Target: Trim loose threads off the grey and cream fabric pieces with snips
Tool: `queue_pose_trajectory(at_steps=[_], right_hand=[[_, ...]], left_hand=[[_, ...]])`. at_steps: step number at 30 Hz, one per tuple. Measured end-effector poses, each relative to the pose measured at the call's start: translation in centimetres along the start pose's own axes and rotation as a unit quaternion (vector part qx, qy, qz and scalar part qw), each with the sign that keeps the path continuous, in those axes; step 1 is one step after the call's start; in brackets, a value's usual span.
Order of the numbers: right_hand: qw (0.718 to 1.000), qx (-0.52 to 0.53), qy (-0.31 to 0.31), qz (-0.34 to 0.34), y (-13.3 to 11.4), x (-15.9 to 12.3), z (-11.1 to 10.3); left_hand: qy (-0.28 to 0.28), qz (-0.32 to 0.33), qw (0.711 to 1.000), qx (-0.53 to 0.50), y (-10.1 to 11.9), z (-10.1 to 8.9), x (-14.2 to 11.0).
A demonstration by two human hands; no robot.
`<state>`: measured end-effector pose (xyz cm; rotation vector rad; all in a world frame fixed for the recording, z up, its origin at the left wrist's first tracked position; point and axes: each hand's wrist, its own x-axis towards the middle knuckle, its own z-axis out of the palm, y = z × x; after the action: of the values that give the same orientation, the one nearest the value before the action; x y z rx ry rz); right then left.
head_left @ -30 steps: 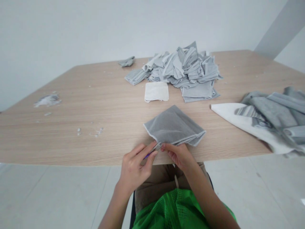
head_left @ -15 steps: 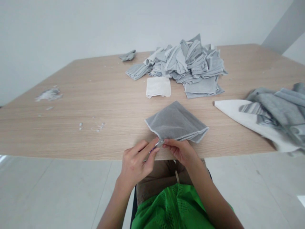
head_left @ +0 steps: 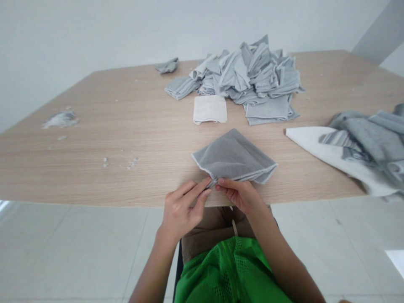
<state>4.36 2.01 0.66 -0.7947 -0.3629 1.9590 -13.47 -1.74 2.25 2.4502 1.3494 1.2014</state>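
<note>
Grey square cloth w/ pale stitched edges (head_left: 235,153) lies on the wood-grain tabletop (head_left: 151,139), nr its front edge. L hand (head_left: 183,208) grips a small slim tool (head_left: 212,184), mostly hidden by fingers, at cloth's near corner. R hand (head_left: 242,197) pinches cloth edge just beside it. Folded off-white cloth (head_left: 210,108) sits beyond, nr big heap of grey cloths (head_left: 252,75).

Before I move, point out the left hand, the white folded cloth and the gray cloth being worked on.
Left hand (head_left: 182,210): head view, back of the hand.
White folded cloth (head_left: 210,108): head view, middle.
Gray cloth (head_left: 234,155): head view, upper face.
</note>
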Motion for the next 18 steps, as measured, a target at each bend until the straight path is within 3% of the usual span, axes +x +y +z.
queue_pose_trajectory(at_steps=[8, 18], right_hand=[[1.0, -0.01, 0.022, -0.009, 0.1, 0.0, 0.2], [0.998, -0.029, 0.041, -0.039, 0.6, 0.1, 0.3]], left_hand=[[0.001, -0.129, 0.988, -0.086, 0.6, 0.5, 0.4], [0.033, -0.173, 0.976, -0.126, -0.7, 0.1, -0.6]])
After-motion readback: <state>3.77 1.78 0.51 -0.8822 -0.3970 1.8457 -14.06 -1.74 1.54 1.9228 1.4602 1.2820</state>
